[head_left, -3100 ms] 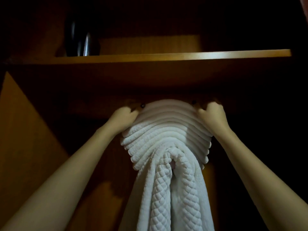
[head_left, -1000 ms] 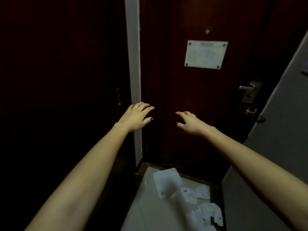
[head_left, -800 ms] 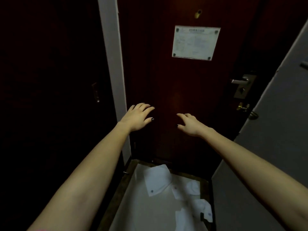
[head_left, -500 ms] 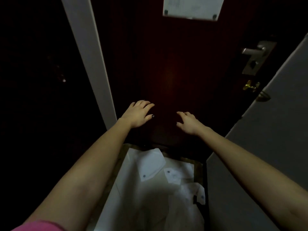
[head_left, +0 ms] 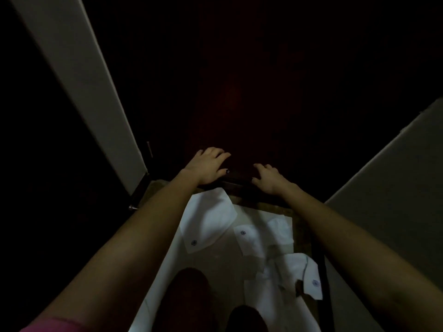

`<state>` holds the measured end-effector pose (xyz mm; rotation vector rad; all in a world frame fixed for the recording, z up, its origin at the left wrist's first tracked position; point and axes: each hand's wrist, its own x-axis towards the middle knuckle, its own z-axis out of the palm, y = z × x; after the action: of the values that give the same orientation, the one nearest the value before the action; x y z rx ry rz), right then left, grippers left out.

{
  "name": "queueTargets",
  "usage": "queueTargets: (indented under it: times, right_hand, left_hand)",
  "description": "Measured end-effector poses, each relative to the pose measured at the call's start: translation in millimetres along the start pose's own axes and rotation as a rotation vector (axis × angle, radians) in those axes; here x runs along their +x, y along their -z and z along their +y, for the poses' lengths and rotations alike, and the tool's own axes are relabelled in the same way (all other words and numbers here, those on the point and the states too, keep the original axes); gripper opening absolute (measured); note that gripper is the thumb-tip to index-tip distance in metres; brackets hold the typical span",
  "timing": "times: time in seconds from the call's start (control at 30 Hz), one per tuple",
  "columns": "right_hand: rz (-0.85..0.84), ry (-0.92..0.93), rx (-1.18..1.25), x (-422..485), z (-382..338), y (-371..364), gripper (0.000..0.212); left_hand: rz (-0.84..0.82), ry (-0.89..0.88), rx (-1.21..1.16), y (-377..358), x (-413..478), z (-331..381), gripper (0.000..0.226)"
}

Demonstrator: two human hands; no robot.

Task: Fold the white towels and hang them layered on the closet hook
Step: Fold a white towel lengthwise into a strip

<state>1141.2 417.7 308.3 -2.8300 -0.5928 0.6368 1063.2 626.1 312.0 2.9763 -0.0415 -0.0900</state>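
Left hand, right hand — spread open, empty; white sheets, dark-emblemed, rumpled, below.

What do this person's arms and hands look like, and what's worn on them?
The left forearm and right forearm are bare. A pink sleeve shows high on the left arm. The left hand has a dark painted thumbnail; the right hand has nails too dim to judge. No watch or ring shows.

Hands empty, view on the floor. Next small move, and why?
Probably lower the left hand toward the white sheet with a small dark logo lying just below it: it and the right hand are open and empty, and that sheet is the closest white item.
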Motion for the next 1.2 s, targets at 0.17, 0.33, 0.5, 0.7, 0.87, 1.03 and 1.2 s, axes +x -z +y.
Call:
queueTargets:
  times: [0.17,0.33,0.5,0.7,0.87,1.03,1.2]
  right_hand:
    - [-0.009,0.013,0.018,73,41,-118,0.057]
    - [-0.054,0.022,-0.001,126,65,-216,0.061]
    - [-0.094,0.106,0.144,163,71,-287,0.058]
    - [-0.043,0.006,0.391,204,87,-347,0.069]
    - [-0.091,-0.097,0.206,227,113,-417,0.079]
    - [0.022,0.043,0.359,265,115,-409,0.057]
    - [-0.039,-0.013,0.406,293,115,-398,0.046]
  left_hand:
    - [0.134,0.098,-0.137,-119,34,-9,0.058]
    - [0.135,0.176,-0.212,-231,36,-16,0.056]
    - [0.102,0.262,-0.346,-330,29,-27,0.057]
    - [0.008,0.319,-0.319,-420,31,-31,0.057]
    - [-0.066,0.354,-0.445,-448,57,-40,0.055]
    - [-0.218,0.434,-0.467,-484,68,-39,0.06]
    - [-0.14,0.531,-0.52,-505,69,-40,0.06]
